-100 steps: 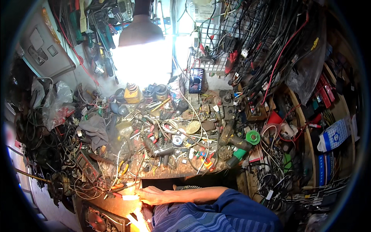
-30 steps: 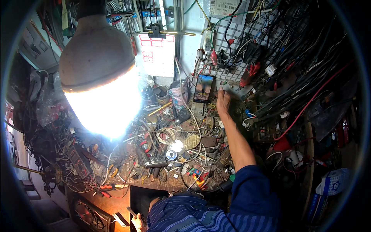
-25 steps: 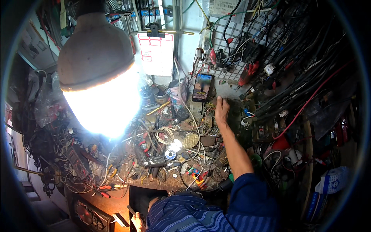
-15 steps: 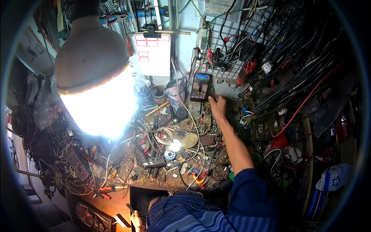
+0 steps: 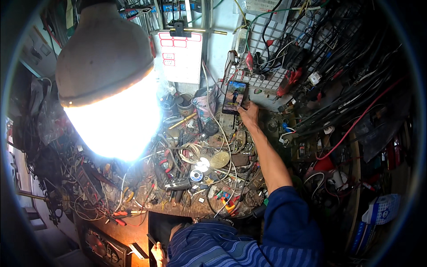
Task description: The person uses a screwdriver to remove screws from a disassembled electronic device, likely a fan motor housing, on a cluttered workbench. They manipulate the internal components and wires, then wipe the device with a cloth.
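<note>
A smartphone (image 5: 234, 95) with a lit, colourful screen leans at the back of the cluttered bench, below the wire grid. My right hand (image 5: 249, 115) reaches out to its lower right corner. The thumb lies over the bottom of the screen, and the other fingers are curled by the phone's side, partly hidden. Low in the picture, my left hand (image 5: 158, 254) is closed round a dark, slim, flat object (image 5: 151, 239), whose kind I cannot make out. My clothing hides part of that hand.
A glowing bulb (image 5: 111, 120) hangs large at the left. Coiled cable (image 5: 190, 153), a solder spool (image 5: 196, 175) and a round perforated brass-coloured disc (image 5: 219, 159) lie among loose parts. Black cables (image 5: 338, 98) hang at the right. A framed fan (image 5: 104, 249) stands at the lower left.
My right thumb has moved left from beside the phone onto the lower part of its screen. The screen's picture has changed and the phone tilts slightly more. The left hand stays low.
</note>
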A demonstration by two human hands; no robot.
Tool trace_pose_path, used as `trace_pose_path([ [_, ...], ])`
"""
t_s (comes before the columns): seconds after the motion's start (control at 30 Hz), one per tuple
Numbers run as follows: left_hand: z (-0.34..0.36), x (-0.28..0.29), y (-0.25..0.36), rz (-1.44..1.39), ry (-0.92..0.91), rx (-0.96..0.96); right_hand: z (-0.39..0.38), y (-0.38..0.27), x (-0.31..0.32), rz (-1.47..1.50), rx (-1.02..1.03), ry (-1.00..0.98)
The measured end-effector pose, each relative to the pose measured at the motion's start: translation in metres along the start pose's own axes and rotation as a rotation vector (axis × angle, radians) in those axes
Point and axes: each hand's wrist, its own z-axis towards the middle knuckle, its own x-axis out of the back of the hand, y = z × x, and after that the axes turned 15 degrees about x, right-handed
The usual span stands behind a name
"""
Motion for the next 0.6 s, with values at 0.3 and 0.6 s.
trace_pose_path([
  [0.3,-0.013,-0.019,0.032,0.029,0.079,0.1,-0.039,-0.049,0.022,0.038,-0.027,0.082],
  [0.6,-0.037,-0.083,0.133,0.2,-0.056,-0.165,-0.252,-0.203,0.046,0.39,-0.069,-0.577],
])
